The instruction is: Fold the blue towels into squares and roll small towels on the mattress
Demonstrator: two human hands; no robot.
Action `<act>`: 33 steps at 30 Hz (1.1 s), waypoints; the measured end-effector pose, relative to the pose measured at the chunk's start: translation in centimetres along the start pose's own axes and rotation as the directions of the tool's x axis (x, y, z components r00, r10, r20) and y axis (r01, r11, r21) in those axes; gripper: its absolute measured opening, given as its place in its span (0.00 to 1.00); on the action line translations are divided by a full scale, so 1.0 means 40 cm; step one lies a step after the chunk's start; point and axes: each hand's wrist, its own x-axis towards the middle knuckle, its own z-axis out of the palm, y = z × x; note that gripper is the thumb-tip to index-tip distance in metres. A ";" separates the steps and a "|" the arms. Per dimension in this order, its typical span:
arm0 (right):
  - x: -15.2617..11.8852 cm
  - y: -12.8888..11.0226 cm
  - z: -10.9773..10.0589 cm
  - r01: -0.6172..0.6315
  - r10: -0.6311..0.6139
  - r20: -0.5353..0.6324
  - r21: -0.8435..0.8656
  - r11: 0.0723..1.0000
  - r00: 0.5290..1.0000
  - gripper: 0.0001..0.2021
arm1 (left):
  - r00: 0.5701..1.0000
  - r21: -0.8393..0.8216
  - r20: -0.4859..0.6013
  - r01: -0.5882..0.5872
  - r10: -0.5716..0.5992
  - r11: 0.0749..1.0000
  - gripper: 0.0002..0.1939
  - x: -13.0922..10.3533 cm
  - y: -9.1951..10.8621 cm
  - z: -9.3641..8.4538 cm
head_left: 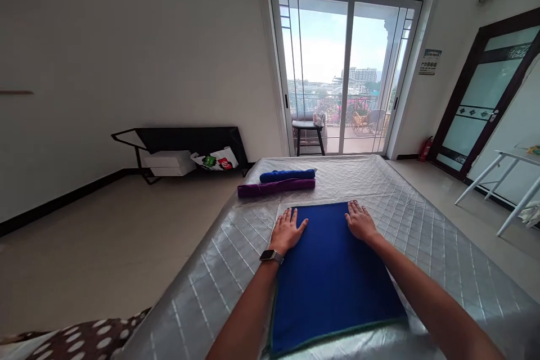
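Note:
A blue cloth [329,281] with a green edge lies spread flat on the silver quilted mattress [228,270]. My left hand [287,230], below a wrist watch, rests flat on the cloth's far left corner with its fingers stretched out. On the far right corner my right hand [359,220] lies flat too, fingers extended and thumb turned inward. Neither hand holds anything. Beyond the cloth, a rolled purple cloth [276,187] and a rolled blue cloth [287,175] lie side by side.
Left of the mattress, a black frame [185,138] stands by the wall with a white box [169,163] and a printed bag [216,159]. A spotted brown cloth [93,337] is at lower left. A stool [307,125] stands near the sliding door; a white table [517,156] is at right.

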 end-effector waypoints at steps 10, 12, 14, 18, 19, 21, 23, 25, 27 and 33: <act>-0.022 -0.001 0.000 -0.042 0.038 0.068 0.047 0.998 0.997 0.32 | 1.000 0.055 0.012 -0.008 0.007 0.998 0.42 -0.002 -0.005 0.002; -0.005 0.003 -0.007 -0.033 0.029 0.060 0.061 0.998 0.998 0.31 | 1.000 0.066 0.021 -0.002 0.001 0.998 0.42 -0.005 -0.004 -0.004; 0.011 0.010 -0.007 -0.014 0.009 0.060 0.090 0.996 0.998 0.31 | 1.000 0.071 0.029 0.004 -0.006 0.997 0.41 -0.007 -0.004 -0.009; 0.031 0.024 0.014 0.002 -0.010 0.068 0.127 0.992 0.998 0.32 | 0.999 0.060 0.053 0.008 -0.011 0.998 0.40 -0.011 -0.003 -0.019; 0.034 0.026 0.021 -0.004 -0.004 0.065 0.129 0.992 0.998 0.32 | 0.998 0.053 0.056 0.011 -0.014 0.999 0.39 -0.012 -0.002 -0.022; 0.038 0.028 0.033 -0.013 0.006 0.057 0.135 0.991 0.998 0.32 | 0.998 0.041 0.061 0.024 -0.026 0.999 0.38 -0.013 -0.002 -0.027; 0.040 0.028 0.039 -0.023 0.015 0.055 0.140 0.990 0.998 0.32 | 0.997 0.035 0.069 0.042 -0.044 0.999 0.37 -0.013 -0.004 -0.034; 0.041 0.026 0.041 -0.031 0.022 0.061 0.144 0.989 0.998 0.33 | 0.996 0.046 0.079 0.044 -0.048 0.998 0.36 -0.008 -0.008 -0.045; 0.041 0.024 0.038 -0.033 0.023 0.069 0.149 0.988 0.997 0.33 | 0.996 0.084 0.076 0.038 -0.044 0.996 0.34 0.002 -0.005 -0.061; 0.042 0.019 0.030 -0.040 0.028 0.076 0.160 0.986 0.997 0.33 | 0.995 0.166 -0.072 -0.061 0.074 0.984 0.33 0.051 0.154 -0.072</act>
